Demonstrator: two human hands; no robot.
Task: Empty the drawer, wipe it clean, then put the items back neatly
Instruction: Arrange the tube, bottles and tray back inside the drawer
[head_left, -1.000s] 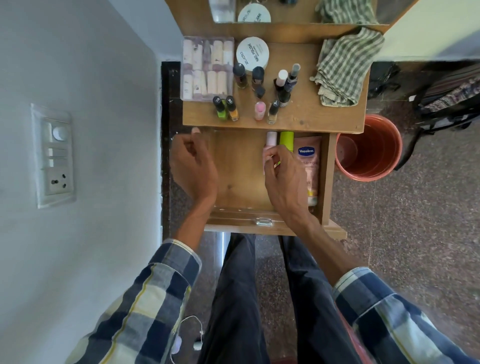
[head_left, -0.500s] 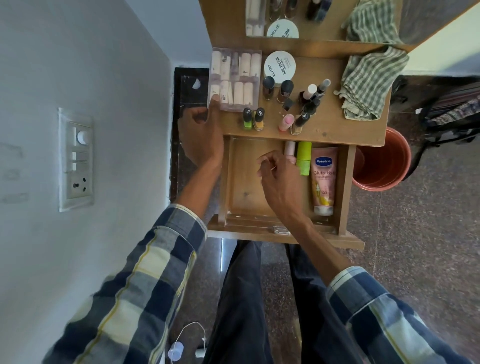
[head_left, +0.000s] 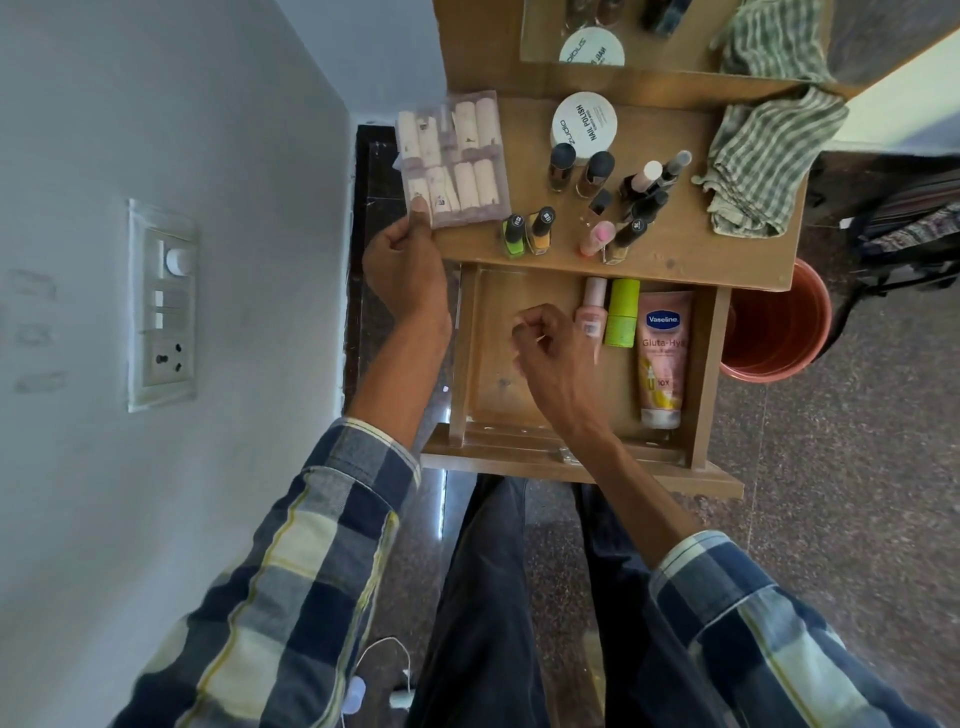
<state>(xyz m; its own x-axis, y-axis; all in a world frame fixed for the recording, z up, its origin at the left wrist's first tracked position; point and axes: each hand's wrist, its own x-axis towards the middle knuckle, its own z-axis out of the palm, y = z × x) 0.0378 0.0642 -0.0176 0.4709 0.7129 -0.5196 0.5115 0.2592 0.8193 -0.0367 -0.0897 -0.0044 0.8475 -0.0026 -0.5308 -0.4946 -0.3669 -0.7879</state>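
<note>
Clear plastic is the thing to watch here, that nail-tip pack (head_left: 451, 158) on the left end of the desk (head_left: 717, 260) looks thin and slick, so I'd guess it bends and slides easily. The left hand (head_left: 402, 270) has its grip on the near left corner, thumb on top, pinched tight, and the pack is partly hanging off the desk edge. Holding it by one corner probably makes it sag, a flatter hold along the side seems safer.

The right hand (head_left: 556, 353) is over the open drawer (head_left: 470, 364), fingers curled together with nothing in them as far as I can see. Already back in the drawer along the right side: a pink bottle (head_left: 592, 306), a green tube (head_left: 622, 314) and the Vaseline tube (head_left: 662, 358), lying side by side. The Vaseline one looks soft and squeezy, fine to grab round the middle.

Still up on the desk: the little nail polish bottles (head_left: 597, 208), glass by the look of them, so tippy and breakable, best taken by the cap. Also a white tub (head_left: 584, 122) and the checked cloth (head_left: 763, 161). Left half of the drawer is bare wood, so I reckon the pack goes there
</note>
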